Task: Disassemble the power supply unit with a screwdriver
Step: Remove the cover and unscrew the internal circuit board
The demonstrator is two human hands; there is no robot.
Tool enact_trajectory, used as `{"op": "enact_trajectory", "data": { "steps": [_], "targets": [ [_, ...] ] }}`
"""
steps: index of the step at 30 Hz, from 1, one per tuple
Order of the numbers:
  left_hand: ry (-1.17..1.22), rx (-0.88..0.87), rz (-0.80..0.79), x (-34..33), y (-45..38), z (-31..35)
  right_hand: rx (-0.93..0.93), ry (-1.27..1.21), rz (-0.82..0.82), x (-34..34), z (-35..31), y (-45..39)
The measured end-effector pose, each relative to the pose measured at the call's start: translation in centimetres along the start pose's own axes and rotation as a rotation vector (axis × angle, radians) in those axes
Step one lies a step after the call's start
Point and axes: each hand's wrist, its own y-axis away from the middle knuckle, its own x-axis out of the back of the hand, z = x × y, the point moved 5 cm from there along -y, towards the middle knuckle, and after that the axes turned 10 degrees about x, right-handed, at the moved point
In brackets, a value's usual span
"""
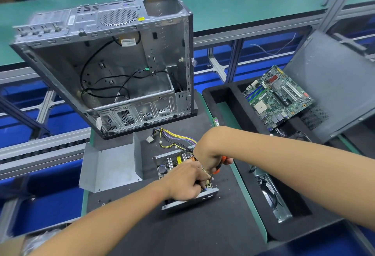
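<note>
Left hand (186, 180) fingers pinching inside opened power supply (182, 174), right hand (207, 158) fingers clamped on screwdriver (218, 167), empty computer case (109, 62) at 11 o'clock.

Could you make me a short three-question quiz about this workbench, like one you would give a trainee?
1. True or false: the metal cover is still fitted on the power supply unit.
2. Which hand grips the screwdriver: A) left hand, B) right hand?
3. Fill in: the motherboard lies to the ____ of the computer case.

Key: 1 false, it lies beside the unit; 2 B; 3 right.
</note>
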Motion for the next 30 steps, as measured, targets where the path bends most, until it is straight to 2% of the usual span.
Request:
{"op": "enact_trajectory", "data": {
  "steps": [10,15,18,22,25,30],
  "targets": [
    [-0.013,0.004,0.006,0.0,0.0,-0.2,0.032,0.017,0.003,0.1,-0.3,0.2],
    [0.024,0.074,-0.025,-0.2,0.4,-0.5,0.073,0.298,0.073,0.1,-2.7,-0.3],
    [0.012,0.143,-0.082,-0.7,0.6,-0.7,0.081,0.351,0.135,0.2,-3.7,-0.9],
    [-0.043,0.166,-0.062,-0.5,0.5,-0.6,0.098,0.212,0.164,0.2,-3.4,-0.4],
    [-0.018,0.103,-0.001,-0.1,0.5,-0.2,0.122,-0.078,0.135,0.0,-2.3,0.5],
    [0.031,0.071,0.022,-0.3,0.3,-0.5,0.135,-0.238,0.327,0.9,-1.3,1.8]
  ]
}}
